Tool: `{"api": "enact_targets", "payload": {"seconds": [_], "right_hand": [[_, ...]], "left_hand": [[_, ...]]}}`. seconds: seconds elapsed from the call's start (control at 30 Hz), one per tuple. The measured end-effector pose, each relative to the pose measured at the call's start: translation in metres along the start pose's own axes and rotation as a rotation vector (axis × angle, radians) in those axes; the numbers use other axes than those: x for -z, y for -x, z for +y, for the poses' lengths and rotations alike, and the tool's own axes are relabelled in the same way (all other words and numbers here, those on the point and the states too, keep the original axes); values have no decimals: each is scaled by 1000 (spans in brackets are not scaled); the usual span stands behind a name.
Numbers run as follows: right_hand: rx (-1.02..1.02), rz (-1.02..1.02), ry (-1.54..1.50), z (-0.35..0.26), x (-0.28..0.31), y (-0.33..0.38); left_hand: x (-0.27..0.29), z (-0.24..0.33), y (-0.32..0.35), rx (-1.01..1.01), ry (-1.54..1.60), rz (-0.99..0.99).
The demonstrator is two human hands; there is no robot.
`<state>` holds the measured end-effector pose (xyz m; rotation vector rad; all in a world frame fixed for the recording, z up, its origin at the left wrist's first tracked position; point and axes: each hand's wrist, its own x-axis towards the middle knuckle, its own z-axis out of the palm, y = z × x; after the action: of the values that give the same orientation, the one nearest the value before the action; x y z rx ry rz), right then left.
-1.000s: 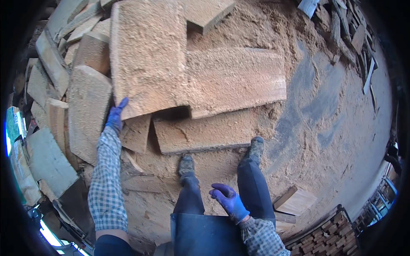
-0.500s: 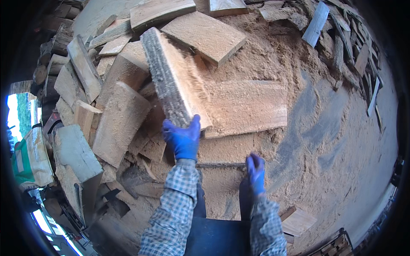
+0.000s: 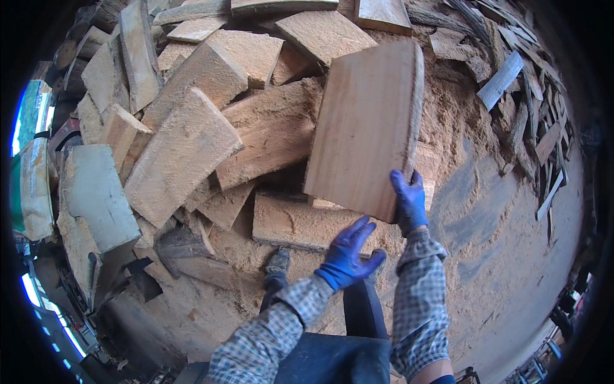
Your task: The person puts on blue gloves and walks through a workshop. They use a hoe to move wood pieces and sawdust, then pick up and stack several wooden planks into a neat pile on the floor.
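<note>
Head view shows the right hand (image 3: pixel 411 203) gripping a wide board (image 3: pixel 364 121) near its lower right corner, with the thumb lying on the broad face and the fingers going around the side edge. The left hand (image 3: pixel 348 256) is open, its fingers spread just beside the lower end of the board; whether the fingertips touch the wood I cannot say for sure, because from above the gap is hard to judge. The board is in front of the person, tilted up above other pieces, with its face turned to the camera.

By its thickness, I think the board is stiff and rather heavy, and not fragile. The face looks smooth and may slide under a glove, while the right edge looks rougher and should give better hold. One hand at a corner probably lets it twist; it seems better to hold both side edges, or one edge and the lower end.

Around it there is much in the way. On the left lie a dusty board (image 3: pixel 185 157) and a block with grey top (image 3: pixel 102 192), in a crossed heap. Below the lower end is a flat plank (image 3: pixel 294 224), just ahead of a boot (image 3: pixel 277 261). To the right, loose sawdust (image 3: pixel 441 115) covers the ground, and beyond it thin slabs (image 3: pixel 549 144) are lying in a pile.
</note>
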<state>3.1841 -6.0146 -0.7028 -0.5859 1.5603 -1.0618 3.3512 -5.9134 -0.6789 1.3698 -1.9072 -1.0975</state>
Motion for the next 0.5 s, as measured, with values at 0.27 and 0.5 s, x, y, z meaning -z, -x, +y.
{"api": "enact_targets", "payload": {"seconds": [0.27, 0.5], "right_hand": [[-337, 119, -526, 203, 17, 16], [-270, 49, -330, 227, 31, 16]], "left_hand": [[75, -105, -135, 100, -876, 62], [64, -212, -116, 881, 732, -234]]}}
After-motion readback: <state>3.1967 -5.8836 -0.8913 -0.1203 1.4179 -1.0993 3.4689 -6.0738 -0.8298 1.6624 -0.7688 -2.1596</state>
